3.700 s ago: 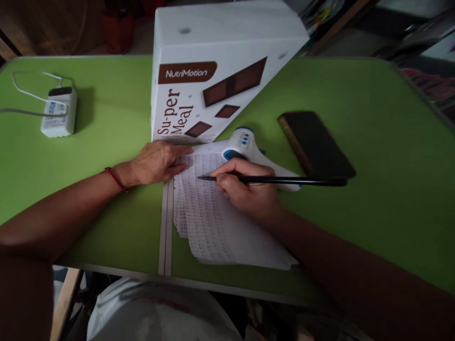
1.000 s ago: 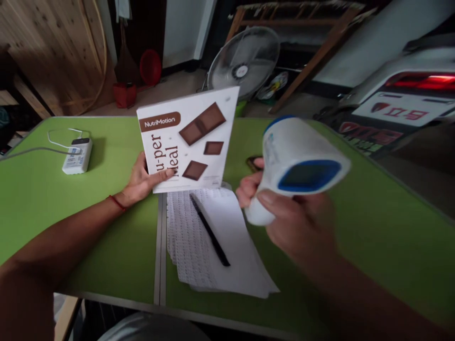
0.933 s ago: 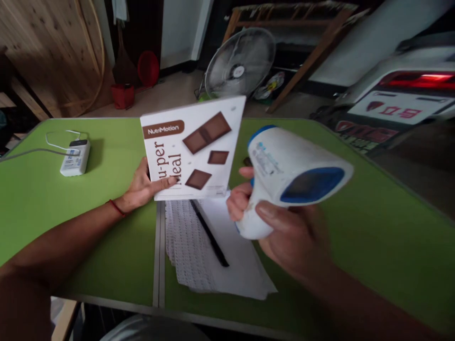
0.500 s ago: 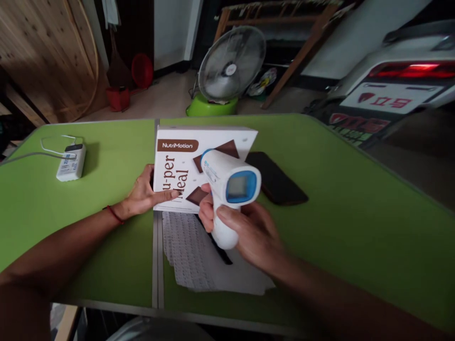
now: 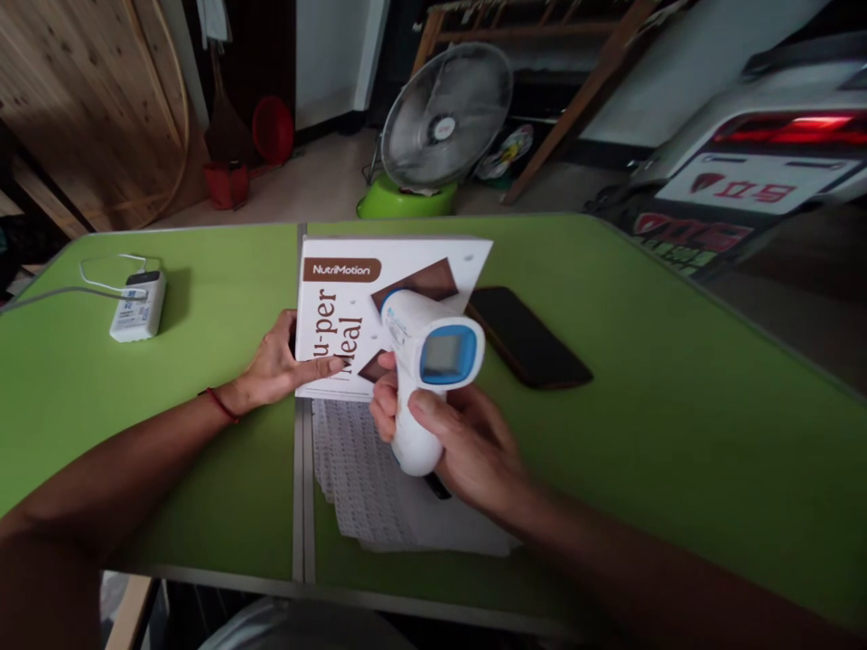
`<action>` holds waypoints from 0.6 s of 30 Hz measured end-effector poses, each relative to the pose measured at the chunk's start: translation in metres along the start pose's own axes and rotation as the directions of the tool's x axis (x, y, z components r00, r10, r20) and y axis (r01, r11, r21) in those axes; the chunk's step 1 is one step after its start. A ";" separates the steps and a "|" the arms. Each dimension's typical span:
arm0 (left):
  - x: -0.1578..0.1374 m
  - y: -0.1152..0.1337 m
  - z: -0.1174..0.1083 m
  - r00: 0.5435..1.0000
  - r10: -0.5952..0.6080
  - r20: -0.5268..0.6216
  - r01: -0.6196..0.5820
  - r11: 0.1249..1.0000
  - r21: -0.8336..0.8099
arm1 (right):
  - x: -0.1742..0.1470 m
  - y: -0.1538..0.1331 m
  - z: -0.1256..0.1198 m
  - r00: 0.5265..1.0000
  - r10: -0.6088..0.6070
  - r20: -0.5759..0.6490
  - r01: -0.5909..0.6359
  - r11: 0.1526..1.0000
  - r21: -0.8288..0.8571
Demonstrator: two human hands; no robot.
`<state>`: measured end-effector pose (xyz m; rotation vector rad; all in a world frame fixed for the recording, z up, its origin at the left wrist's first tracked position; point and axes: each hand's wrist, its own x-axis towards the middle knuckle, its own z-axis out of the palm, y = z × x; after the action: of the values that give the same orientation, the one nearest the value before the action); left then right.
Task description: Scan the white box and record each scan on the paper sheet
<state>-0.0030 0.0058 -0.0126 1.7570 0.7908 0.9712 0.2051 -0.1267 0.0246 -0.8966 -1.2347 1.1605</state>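
My left hand (image 5: 281, 366) grips the left edge of a white box (image 5: 339, 311) with brown printing, its thumb lying across the front and the other fingers behind. Wrapped around the handle of a white and blue infrared thermometer (image 5: 413, 329) is my right hand (image 5: 457, 429). The thermometer's small grey display faces me, and its front end points at the box, covering part of the print. Whether it touches the box I cannot tell. Beneath them lie printed paper sheets (image 5: 358, 492) with a black pen (image 5: 437, 486), mostly hidden behind the thermometer and my right hand.
A black phone (image 5: 532, 338) lies right of the box on the green table (image 5: 677, 406). At the left sits a white power bank (image 5: 139, 307) with cables. Beyond the table are a fan (image 5: 447, 117), a red bucket (image 5: 227, 185) and a scooter's rear (image 5: 765, 181).
My right hand has shifted slightly left with the thermometer, which now covers more of the pen. The left hand still holds the box. The view has moved a little.
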 end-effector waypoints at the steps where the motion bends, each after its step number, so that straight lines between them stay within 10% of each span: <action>1: 0.000 0.000 0.000 1.000 -0.006 0.000 0.006 1.000 0.004 | 0.000 0.000 0.000 1.000 -0.004 0.004 0.004 1.000 -0.006; 18: 0.000 -0.004 -0.002 1.000 0.005 0.010 -0.005 1.000 0.009 | -0.002 0.002 -0.002 1.000 -0.020 0.002 0.020 0.999 -0.031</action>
<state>-0.0048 0.0082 -0.0160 1.7706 0.7860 0.9630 0.2066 -0.1283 0.0220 -0.9043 -1.2638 1.1292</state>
